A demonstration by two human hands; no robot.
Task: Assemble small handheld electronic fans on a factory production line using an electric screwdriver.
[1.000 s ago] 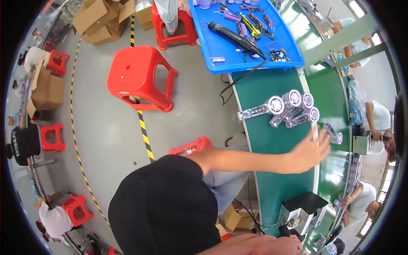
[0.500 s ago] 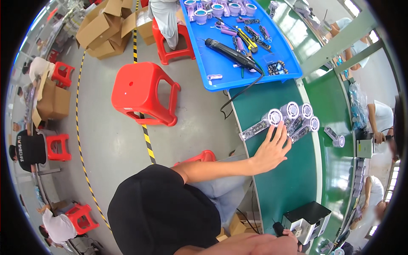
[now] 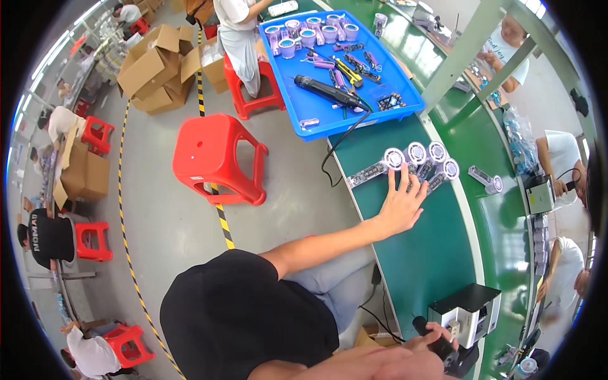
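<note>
Black top, light-blue jeans

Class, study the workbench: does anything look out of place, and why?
Yes. One purple-and-black unit lies alone beyond the white rail, while four similar units sit bunched on the near side, by the left hand. That separation looks odd. No spill is visible.

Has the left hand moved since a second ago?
Yes: judged against the long white strip, the left hand has moved leftward in the picture, away from it.

Left hand splays while right hand curls.
</note>
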